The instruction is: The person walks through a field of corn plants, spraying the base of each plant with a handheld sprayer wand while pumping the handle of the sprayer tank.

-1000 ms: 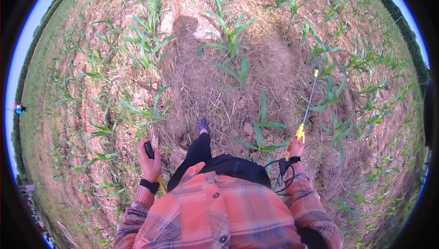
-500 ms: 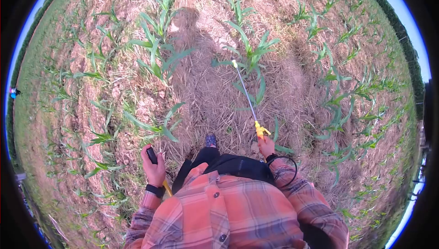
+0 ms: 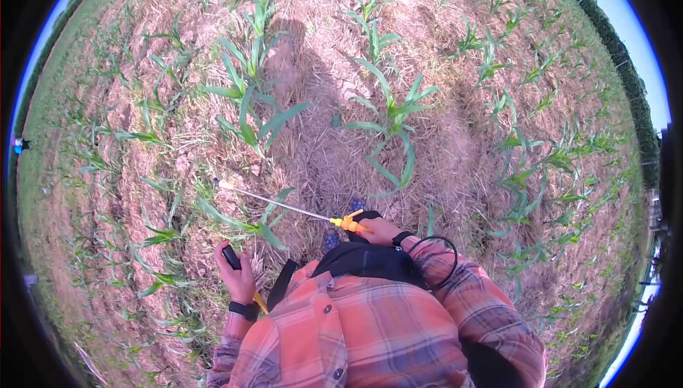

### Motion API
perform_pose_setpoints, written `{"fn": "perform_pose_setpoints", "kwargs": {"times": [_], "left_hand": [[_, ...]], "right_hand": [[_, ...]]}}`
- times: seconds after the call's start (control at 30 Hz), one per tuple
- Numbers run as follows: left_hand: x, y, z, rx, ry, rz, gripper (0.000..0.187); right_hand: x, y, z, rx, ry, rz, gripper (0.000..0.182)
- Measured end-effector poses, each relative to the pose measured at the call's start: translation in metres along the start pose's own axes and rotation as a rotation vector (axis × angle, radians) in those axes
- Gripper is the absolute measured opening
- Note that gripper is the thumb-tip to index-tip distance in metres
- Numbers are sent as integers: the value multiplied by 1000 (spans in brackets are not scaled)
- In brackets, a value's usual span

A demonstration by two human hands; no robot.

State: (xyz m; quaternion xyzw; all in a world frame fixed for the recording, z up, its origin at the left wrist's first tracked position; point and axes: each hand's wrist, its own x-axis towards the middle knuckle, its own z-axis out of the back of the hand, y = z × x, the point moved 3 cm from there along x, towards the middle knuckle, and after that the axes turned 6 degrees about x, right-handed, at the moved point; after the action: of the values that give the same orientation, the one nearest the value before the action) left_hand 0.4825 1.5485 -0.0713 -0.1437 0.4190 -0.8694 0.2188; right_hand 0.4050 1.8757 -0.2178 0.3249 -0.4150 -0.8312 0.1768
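Observation:
My right hand is closed around the yellow-orange handle of a spray wand. The thin metal lance points left across my front, its pale nozzle beside the leaves of a young corn plant. At lower left, my left hand grips a black handle. Below that hand a yellow bar shows near my side; whether it joins the black handle is hidden. A thin black hose loops by my right forearm.
Rows of young corn run ahead on both sides over straw-covered soil. My shoes stand between two rows. My shadow falls forward. Trees line the far right edge, and a distant figure shows at far left.
The spray wand has swung from pointing forward at the right-hand row to pointing left, and my right hand moved inward. A second shoe now shows. The plants have shifted slightly down in view.

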Motion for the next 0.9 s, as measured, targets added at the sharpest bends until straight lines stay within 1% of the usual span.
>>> {"fn": "perform_pose_setpoints", "kwargs": {"times": [0.03,0.07,0.13,0.17,0.23,0.27,0.3,0.37,0.4,0.43,0.5,0.53,0.57,0.63,0.67,0.7,0.77,0.8,0.87,0.9], "left_hand": [[5,-2,-3,-9,2,22,37],[9,-6,-5,-7,0,22,37],[21,-26,-8,-90,-15,107,37],[28,-33,-11,-89,-22,101,37],[44,-50,-18,73,-124,-65,36],[52,-50,-24,129,-131,-98,36],[61,-56,-31,131,-130,-107,36],[77,-67,-47,107,-135,-132,36],[84,-70,-54,101,-108,-73,36],[92,-74,-62,101,-104,-84,36],[109,-82,-80,114,-92,-94,37],[116,-93,-88,134,-119,-169,37],[123,-101,-94,130,-123,-177,37],[134,-114,-107,179,-60,-159,36],[140,-108,-114,122,-23,-87,37],[145,-111,-119,121,-31,-88,37],[155,-116,-130,129,-23,-82,37],[161,-116,-134,161,-38,-117,38],[167,-114,-143,157,-31,-115,38],[170,-118,-147,155,-17,-110,38]], "right_hand": [[6,-2,2,12,12,54,22],[13,-8,4,31,4,61,22],[24,-21,11,18,7,41,23],[31,-28,16,5,4,20,25],[48,-60,20,12,-37,19,26],[55,-72,24,25,-74,5,27],[59,-69,38,30,-81,9,27],[56,-65,72,116,-172,-262,29],[62,-78,81,194,-177,-257,31],[65,-88,90,200,-186,-255,31],[66,-106,112,207,-449,-162,22],[68,-119,120,222,-477,-243,21],[69,-129,129,221,-484,-238,21],[67,-150,148,324,-579,-367,21],[67,-161,155,485,-613,-395,21],[65,-164,164,483,-612,-387,21],[57,-172,186,561,-770,-530,23],[56,-173,198,561,-771,-523,23],[47,-178,213,778,-889,-622,21],[44,-178,221,779,-886,-628,21]]}}
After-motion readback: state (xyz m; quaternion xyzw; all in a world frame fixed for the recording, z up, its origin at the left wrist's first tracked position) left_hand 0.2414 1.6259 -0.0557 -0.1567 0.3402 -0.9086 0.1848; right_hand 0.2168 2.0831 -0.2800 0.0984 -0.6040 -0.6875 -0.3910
